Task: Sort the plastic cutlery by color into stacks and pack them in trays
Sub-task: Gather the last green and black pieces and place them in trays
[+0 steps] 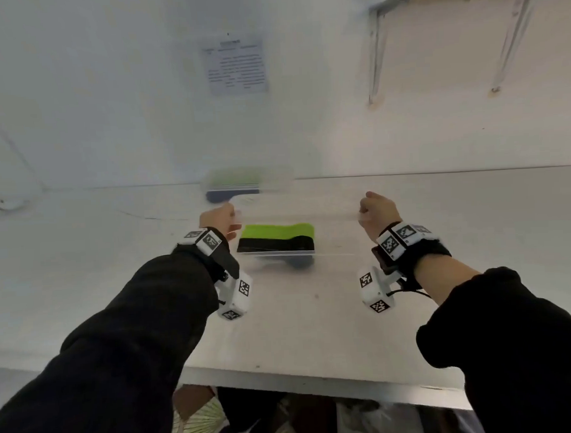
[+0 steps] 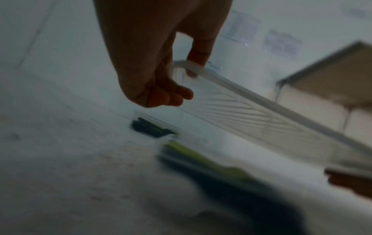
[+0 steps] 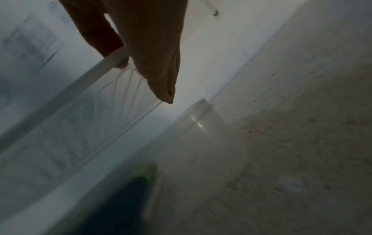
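Note:
Both my hands hold a clear ribbed plastic tray [image 1: 297, 215] by its two ends, in the air above the table. My left hand [image 1: 223, 215] pinches its left rim [image 2: 189, 67], thumb on top. My right hand [image 1: 372, 206] grips the right rim [image 3: 114, 58]. Under the held tray lie a green cutlery stack [image 1: 278, 231] and a black cutlery stack [image 1: 275, 244], side by side on the table, with a dark blue piece [image 1: 301, 263] at their near edge. Both wrist views are blurred; they show the clear tray [image 2: 251, 111] [image 3: 90, 119] over the dark and green stacks [image 2: 201, 157] [image 3: 124, 198].
A second clear tray [image 1: 233, 182] with green and blue cutlery stands against the back wall. The white table [image 1: 315, 329] has its front edge close to me. A paper sheet [image 1: 236, 68] hangs on the wall, and shelf brackets [image 1: 376, 48] are up on the right.

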Demonstrator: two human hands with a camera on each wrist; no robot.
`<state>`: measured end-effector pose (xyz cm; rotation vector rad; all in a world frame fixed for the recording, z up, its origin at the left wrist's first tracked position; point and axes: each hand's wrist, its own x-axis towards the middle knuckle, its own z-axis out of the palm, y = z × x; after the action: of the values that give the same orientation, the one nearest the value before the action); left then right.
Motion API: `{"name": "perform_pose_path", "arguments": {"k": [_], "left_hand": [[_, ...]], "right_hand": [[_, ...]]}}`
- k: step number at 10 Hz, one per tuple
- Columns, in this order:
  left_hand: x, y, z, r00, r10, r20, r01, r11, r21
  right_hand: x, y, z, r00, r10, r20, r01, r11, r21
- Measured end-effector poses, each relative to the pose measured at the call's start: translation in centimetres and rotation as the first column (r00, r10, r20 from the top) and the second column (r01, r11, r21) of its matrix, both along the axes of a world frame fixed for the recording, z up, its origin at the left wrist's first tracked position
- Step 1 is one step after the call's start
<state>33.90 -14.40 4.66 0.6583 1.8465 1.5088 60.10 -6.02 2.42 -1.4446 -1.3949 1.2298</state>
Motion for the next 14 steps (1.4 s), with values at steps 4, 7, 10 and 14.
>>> {"name": "perform_pose_path", "arguments": {"k": [4, 7, 10, 14], "left_hand": [[-3.6, -1.4, -5.0, 0.892, -0.353, -0.283, 0.244, 0.902, -0.357], [-4.5, -0.9, -5.0, 0.948, -0.299, -0.113, 0.258, 0.925, -0.277], [-4.9, 0.2, -6.1, 0.966, -0.233, -0.112, 0.204, 0.953, -0.223], [-4.9, 1.5, -7.5, 0.947, -0.159, 0.277, 0.213, 0.961, -0.177]], "right_hand": [[-1.5, -1.2, -2.3, 0.91, -0.217, 0.354, 0.204, 0.976, 0.073], [0.0, -1.2, -2.2, 0.812, -0.02, 0.583, 0.096, 0.99, -0.1], [0.1, -0.8, -1.9, 0.821, -0.015, 0.571, 0.107, 0.986, -0.128], [0.9, -0.7, -3.2, 0.934, -0.1, 0.342, 0.189, 0.953, -0.238]]}}
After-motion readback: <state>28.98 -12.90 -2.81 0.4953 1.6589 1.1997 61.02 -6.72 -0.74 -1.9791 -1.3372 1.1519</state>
